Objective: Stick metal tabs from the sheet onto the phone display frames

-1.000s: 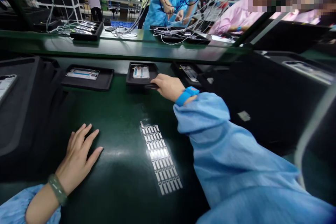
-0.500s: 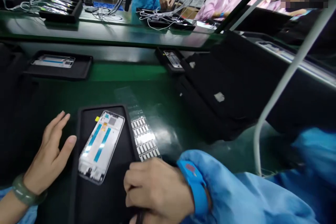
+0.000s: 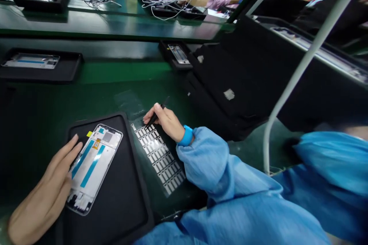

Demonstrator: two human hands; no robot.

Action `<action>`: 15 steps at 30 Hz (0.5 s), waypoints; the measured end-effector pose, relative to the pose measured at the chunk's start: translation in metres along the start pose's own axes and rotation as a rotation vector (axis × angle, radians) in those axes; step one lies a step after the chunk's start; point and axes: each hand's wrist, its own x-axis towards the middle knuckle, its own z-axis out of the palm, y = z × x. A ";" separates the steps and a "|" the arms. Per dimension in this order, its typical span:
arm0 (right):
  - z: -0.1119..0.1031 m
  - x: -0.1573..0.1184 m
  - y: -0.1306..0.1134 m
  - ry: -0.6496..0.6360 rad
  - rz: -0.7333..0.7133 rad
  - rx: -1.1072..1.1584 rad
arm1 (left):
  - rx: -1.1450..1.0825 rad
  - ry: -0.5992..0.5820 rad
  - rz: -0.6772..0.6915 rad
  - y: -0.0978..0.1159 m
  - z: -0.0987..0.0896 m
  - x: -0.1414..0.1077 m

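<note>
Currently right hand (image 3: 169, 123) pinches a black tool (image 3: 155, 117) at the top of the tab sheet (image 3: 158, 155), just right of the tray (image 3: 123, 203). Left hand (image 3: 47, 189) mostly open, beside the phone frame (image 3: 93, 164) lying tilted in the tray.

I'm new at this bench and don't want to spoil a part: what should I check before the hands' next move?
1. Phone frame inside the black tray: ok.
2. Frame square to the tray: not ok, it lies slanted.
3. Left hand at the frame's left edge: ok; how firmly it presses, cannot tell.
4. Right hand gripping the black tool: ok.
5. Sticker sheet beside the tray: ok.
6. Tool tip touching a sticker: cannot tell.
</note>
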 end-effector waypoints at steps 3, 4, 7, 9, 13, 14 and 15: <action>-0.012 0.003 -0.003 0.140 -0.039 0.025 | 0.003 0.041 -0.051 0.001 0.001 -0.005; -0.015 0.004 -0.005 0.181 -0.061 0.032 | 0.031 0.062 -0.034 0.002 0.001 -0.003; -0.013 0.005 -0.009 0.247 -0.102 0.068 | 0.154 0.106 0.136 0.013 -0.003 0.014; -0.009 0.005 -0.009 0.231 -0.081 0.097 | 0.217 0.062 0.288 0.024 -0.004 0.032; -0.004 0.007 -0.006 0.178 0.015 0.134 | 0.289 -0.073 0.497 0.050 0.004 0.075; -0.004 0.008 -0.004 0.174 0.034 0.143 | 0.302 -0.092 0.527 0.057 0.009 0.085; -0.004 0.008 -0.003 0.173 0.049 0.149 | 0.315 -0.103 0.549 0.063 0.015 0.094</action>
